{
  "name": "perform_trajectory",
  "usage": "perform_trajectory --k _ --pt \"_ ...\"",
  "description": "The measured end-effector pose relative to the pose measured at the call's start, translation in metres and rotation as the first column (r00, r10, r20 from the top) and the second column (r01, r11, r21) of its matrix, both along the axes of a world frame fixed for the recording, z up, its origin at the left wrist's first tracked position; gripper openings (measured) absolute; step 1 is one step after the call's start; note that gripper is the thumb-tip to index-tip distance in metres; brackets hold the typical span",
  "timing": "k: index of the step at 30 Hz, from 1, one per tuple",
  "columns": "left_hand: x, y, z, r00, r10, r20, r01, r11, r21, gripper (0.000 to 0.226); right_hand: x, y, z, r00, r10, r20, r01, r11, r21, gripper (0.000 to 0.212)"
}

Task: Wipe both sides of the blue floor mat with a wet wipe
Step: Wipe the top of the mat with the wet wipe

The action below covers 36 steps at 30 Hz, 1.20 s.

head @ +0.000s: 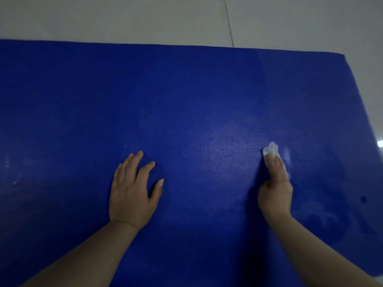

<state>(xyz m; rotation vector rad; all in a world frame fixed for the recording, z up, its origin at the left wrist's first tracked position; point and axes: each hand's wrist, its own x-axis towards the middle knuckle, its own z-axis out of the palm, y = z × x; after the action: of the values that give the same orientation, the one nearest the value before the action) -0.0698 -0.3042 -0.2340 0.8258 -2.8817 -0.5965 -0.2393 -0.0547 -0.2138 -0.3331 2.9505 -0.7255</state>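
Head view: both forearms come in from 6 o'clock, bare, reaching forward over the blue floor mat (186,90). The mat lies flat on the pale tiled floor (124,17) and fills most of the frame, its far edge at 12 o'clock and a corner at 2 o'clock.

Left hand (132,189): palm down, flat on the mat at about 7 o'clock of centre, fingers straight and spread, thumb out toward 3 o'clock. Grip wide, holding nothing.

Right hand (275,183): at 4 o'clock of centre, fingers extended together pointing to 12 o'clock, pressing a crumpled white wet wipe (271,149) against the mat. Wipe sticks out past the fingertips and along the outer edge of the hand. Thumb position hidden.

Faint sheen on the mat between the hands. No readable writing or labels.
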Motion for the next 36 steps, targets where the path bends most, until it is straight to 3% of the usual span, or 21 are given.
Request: perform_trajectory --k 1,3,6,9,12,15,17,18,20,22,23,24,28,31,33,36 --pt "0.001 0.000 -0.001 1.000 -0.001 0.005 0.001 1.000 -0.006 0.052 0.001 -0.006 0.000 0.998 -0.056 -0.041 0.057 0.998 0.039 0.092" --pt "0.001 0.000 0.000 1.000 0.003 0.003 -0.003 1.000 -0.002 0.053 0.021 -0.035 -0.003 1.000 -0.013 0.007 0.013 1.000 0.014 0.080" --pt "-0.002 0.000 0.003 1.000 0.004 0.001 -0.004 1.000 0.014 0.054 0.068 -0.079 -0.009 0.929 0.343 0.137 -0.338 0.939 -0.057 0.066" --pt "0.002 0.002 0.009 0.995 0.090 0.046 -0.091 0.996 0.008 0.060 0.074 -0.077 -0.012 0.813 0.580 0.053 -0.579 0.815 -0.037 0.065" --pt "0.017 0.001 0.007 0.980 0.132 0.151 -0.129 0.991 -0.029 0.074 0.041 -0.049 -0.007 0.849 0.528 -0.015 -0.528 0.848 -0.044 0.058" --pt "0.024 -0.001 0.001 0.972 0.075 0.224 -0.054 0.994 -0.099 0.075 0.015 -0.029 -0.007 0.974 0.219 -0.065 -0.221 0.975 -0.023 0.052" --pt "0.022 -0.001 0.000 0.966 0.076 0.248 -0.048 0.992 -0.119 0.073 0.019 -0.042 -0.007 0.996 0.092 0.001 -0.092 0.996 -0.010 0.052" --pt "0.022 -0.001 0.000 0.964 0.081 0.253 -0.051 0.991 -0.122 0.073 0.028 -0.055 -0.006 0.992 0.112 0.056 -0.111 0.994 -0.023 0.055" --pt "0.022 0.000 0.000 0.962 0.085 0.259 -0.052 0.990 -0.132 0.073 0.060 -0.083 -0.005 0.936 0.337 0.096 -0.333 0.941 -0.059 0.057" --pt "0.021 0.000 0.000 0.964 0.081 0.252 -0.048 0.990 -0.134 0.072 0.086 -0.095 -0.009 0.781 0.620 0.074 -0.619 0.784 -0.042 0.056" --pt "0.021 0.000 0.000 0.966 0.082 0.245 -0.050 0.990 -0.135 0.072 0.085 -0.095 -0.011 0.728 0.681 0.084 -0.680 0.732 -0.046 0.050" --pt "0.020 -0.001 0.000 0.967 0.084 0.241 -0.052 0.989 -0.136 0.072 0.080 -0.093 -0.013 0.720 0.690 0.075 -0.689 0.723 -0.050 0.045" --pt "0.021 0.000 0.000 0.968 0.093 0.233 -0.062 0.989 -0.138 0.072 0.069 -0.090 -0.006 0.770 0.635 0.059 -0.626 0.771 -0.118 0.059" --pt "0.022 0.000 -0.001 0.968 0.088 0.237 -0.057 0.989 -0.133 0.071 0.069 -0.097 0.001 0.827 0.561 0.005 -0.550 0.812 -0.195 0.054" --pt "0.022 0.000 -0.001 0.967 0.089 0.239 -0.057 0.989 -0.138 0.071 0.065 -0.097 0.002 0.798 0.601 -0.042 -0.602 0.795 -0.078 0.055" --pt "0.021 0.001 0.000 0.967 0.091 0.238 -0.059 0.988 -0.140 0.071 0.065 -0.098 -0.002 0.742 0.669 0.042 -0.663 0.723 0.195 0.062"
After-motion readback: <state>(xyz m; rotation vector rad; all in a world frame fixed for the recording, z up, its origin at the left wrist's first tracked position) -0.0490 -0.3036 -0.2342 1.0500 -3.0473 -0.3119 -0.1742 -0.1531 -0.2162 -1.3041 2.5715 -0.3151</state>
